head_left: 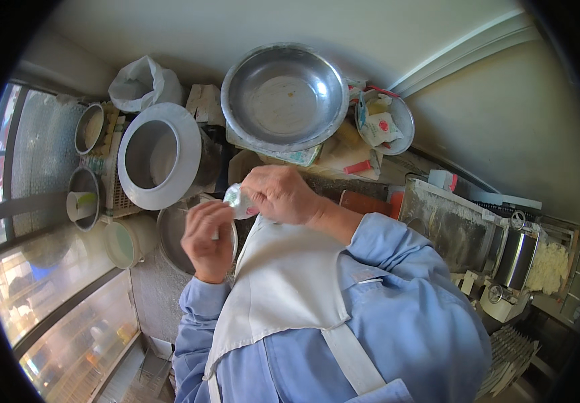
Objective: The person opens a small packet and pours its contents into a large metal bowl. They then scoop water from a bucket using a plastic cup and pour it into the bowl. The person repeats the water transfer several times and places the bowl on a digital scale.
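Note:
A small white plastic packet with green and red print hangs in front of the white apron, its top gripped in the closed fingers of my right hand. Close beside it, on its left, is my left hand, slightly blurred, with the fingers curled in. A pale bit shows under those fingers, too small to name. Whether the left fingertips touch the packet cannot be made out. Beyond the hands, a large, wide metal basin stands on a low pile of things.
Left of the hands stand a deep metal pot with a broad rim, a pale bucket and a round pan. A bowl holding packets is at the back right. A floury roller machine stands at the right.

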Motion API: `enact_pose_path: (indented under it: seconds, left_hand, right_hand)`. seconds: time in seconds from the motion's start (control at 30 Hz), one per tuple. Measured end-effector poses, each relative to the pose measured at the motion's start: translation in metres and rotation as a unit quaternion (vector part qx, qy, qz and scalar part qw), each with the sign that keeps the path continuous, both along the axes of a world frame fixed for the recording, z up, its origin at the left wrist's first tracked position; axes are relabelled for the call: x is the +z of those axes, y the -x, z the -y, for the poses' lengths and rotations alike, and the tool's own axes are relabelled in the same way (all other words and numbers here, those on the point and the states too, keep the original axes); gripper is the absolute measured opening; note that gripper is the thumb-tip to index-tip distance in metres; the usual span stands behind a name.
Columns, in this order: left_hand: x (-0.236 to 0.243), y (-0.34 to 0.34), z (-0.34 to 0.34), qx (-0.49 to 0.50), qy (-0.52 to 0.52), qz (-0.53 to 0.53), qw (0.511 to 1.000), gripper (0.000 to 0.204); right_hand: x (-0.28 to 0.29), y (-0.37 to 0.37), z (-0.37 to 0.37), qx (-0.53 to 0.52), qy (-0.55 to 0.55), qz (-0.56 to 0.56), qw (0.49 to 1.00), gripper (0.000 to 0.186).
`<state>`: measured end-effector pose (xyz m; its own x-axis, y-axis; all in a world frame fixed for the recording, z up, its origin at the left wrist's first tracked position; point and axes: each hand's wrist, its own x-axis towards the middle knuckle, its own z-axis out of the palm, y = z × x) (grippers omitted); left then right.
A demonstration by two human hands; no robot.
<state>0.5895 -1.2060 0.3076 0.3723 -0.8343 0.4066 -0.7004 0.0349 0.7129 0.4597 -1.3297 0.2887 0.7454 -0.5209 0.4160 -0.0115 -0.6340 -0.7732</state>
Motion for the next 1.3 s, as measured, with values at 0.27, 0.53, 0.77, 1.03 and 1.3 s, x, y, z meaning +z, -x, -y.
enact_pose_path:
  seconds: [0.27,0.53,0.77,1.03,1.3]
  left_hand:
    - [-0.009,0.01,0.002,0.007,0.001,-0.016,1.0,0.014]
    - [0.004,0.011,0.001,-0.015,-0.015,-0.065,0.998,0.012]
    - [0.002,0.007,-0.001,0.054,-0.005,-0.202,0.978,0.003]
    - [-0.004,0.003,-0.013,-0.089,0.022,-0.275,0.957,0.007]
    - [-0.023,0.011,-0.014,-0.144,0.053,-0.397,0.905,0.016]
  right_hand:
    - [0.005,0.013,0.005,-0.043,0.029,-0.025,0.998,0.006]
    - [0.004,0.023,0.003,-0.06,0.023,0.02,0.998,0.008]
    - [0.009,0.026,-0.016,0.014,0.042,0.053,0.998,0.016]
    - [0.024,0.027,-0.023,0.026,0.021,0.1,0.994,0.013]
    - [0.031,0.029,-0.022,-0.001,-0.056,0.129,0.99,0.009]
